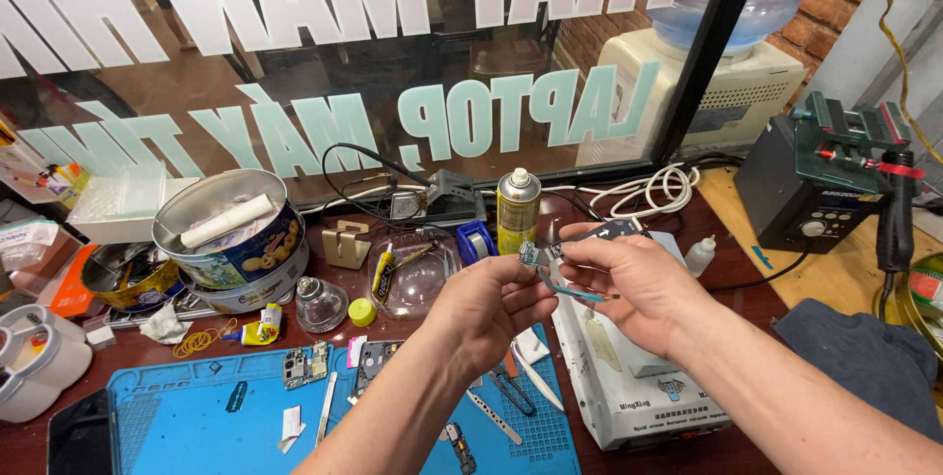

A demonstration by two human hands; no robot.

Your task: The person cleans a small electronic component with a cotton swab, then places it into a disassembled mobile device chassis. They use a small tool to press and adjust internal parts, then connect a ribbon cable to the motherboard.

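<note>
I held the thin flex cable pinched between my left hand and right hand, just above the white heating plate, judging light, even tension would avoid creasing its small connector board.

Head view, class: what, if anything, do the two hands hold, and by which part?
Both hold one small phone part with a thin flex strip. The left hand pinches its small board end; the right hand has its grip on the upper, darker end.
</note>
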